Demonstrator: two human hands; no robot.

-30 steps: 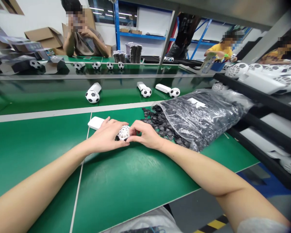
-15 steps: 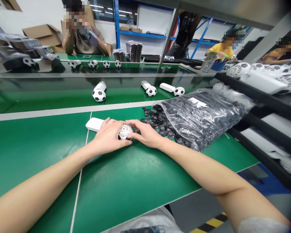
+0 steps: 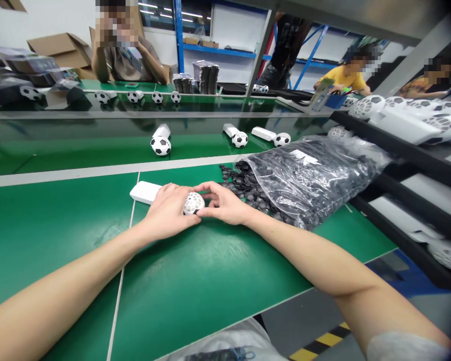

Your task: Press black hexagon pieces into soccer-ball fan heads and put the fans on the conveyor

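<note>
A white handheld fan with a football-shaped grille head (image 3: 194,203) lies on the green work surface, its flat handle pointing left. My left hand (image 3: 169,208) is closed over the neck and the left side of the head, with the handle's end showing beyond it. From the right, my right hand (image 3: 223,203) holds the head's edge between thumb and fingers. Black patches show low on the head; most of the grille is bare white. Just beyond my right hand, small black pieces (image 3: 248,188) spill from a clear plastic bag (image 3: 304,175).
Behind a white strip, a belt (image 3: 108,145) carries several football fans (image 3: 161,145). Black racks (image 3: 406,145) at right hold more fans. Across the line, a co-worker (image 3: 128,60) sits near cardboard boxes (image 3: 62,50); another in yellow (image 3: 342,77) sits farther right.
The fans on the belt have shifted slightly right, while the view has moved a little. The head between my hands seems slightly turned; both hands keep their hold.
</note>
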